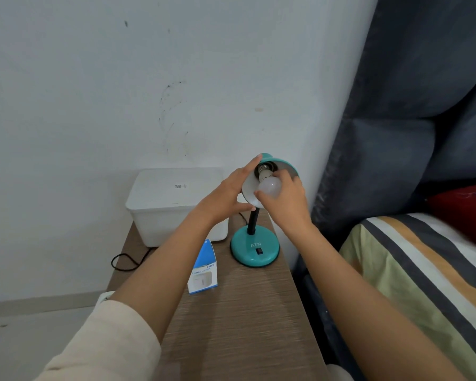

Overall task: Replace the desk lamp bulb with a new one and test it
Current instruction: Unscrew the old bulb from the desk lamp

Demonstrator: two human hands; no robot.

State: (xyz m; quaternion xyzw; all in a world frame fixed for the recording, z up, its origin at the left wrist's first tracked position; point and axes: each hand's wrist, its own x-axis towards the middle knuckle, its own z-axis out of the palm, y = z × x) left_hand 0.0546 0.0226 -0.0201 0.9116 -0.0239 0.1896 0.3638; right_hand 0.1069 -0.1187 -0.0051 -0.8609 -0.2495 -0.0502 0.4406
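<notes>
Gripping bulb with right hand, lampshade steadied.

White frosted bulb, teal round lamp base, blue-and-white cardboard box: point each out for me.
White frosted bulb [269, 187], head view, on its rounded globe.
Teal round lamp base [245, 247], head view, on its top surface.
Blue-and-white cardboard box [203, 268], head view, on its printed face.
</notes>
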